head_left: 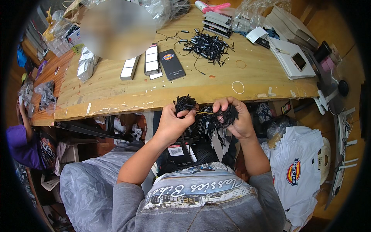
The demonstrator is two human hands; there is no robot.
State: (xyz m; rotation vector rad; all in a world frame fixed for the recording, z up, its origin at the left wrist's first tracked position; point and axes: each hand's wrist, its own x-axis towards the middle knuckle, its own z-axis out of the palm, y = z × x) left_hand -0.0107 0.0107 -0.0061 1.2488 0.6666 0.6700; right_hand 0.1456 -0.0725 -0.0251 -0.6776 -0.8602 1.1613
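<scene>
Both my hands are raised just in front of the table's near edge. My left hand (169, 123) is closed round a bundle of black tag strings (184, 103), whose ends fan out above the fingers. The fingers of my right hand (243, 123) are wrapped round another dark bunch of strings (229, 115). Between the two hands a thin yellowish rubber band (205, 113) is stretched. Below them, over my lap, hang black cardboard hang tags (178, 154) and grey ones (219, 145); how they join the strings is partly hidden.
On the table (127, 94) lie a heap of black strings (206, 47), a black hang tag (172, 65), stacked tags (152, 62) and a loose white rubber band (238, 87). A phone (298, 61) rests on papers at right. White shirts (297, 154) are beside me; another person (27, 143) is at far left.
</scene>
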